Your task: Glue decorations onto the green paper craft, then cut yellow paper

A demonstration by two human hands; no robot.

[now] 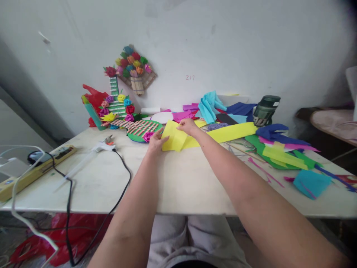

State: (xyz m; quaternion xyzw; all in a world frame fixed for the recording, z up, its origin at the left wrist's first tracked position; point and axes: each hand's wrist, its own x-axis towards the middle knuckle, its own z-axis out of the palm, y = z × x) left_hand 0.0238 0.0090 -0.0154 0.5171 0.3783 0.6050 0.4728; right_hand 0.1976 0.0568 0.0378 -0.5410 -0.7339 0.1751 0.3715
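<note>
A long strip of yellow crepe paper (pixel 231 133) runs from the right middle of the table to my hands, its left end folded over in a flat layer. My left hand (pixel 155 143) holds the left edge of this end, thumb and fingers at the border. Near the top of the folded part, my right hand (pixel 187 127) pinches the paper between thumb and fingers. Just left of my left hand lies a green guitar-like craft piece (pixel 143 130) with pinkish sticks across it and a magenta paper flower (pixel 147 136).
A hot glue gun (pixel 103 146) with a black cord lies left, near a yellow power strip (pixel 60 154). Coloured crepe paper (pixel 209 106) is heaped behind, with more scraps (pixel 287 152) at right. A dark green jar (pixel 266 111) stands back right; paper flowers (pixel 118 104) stand back left.
</note>
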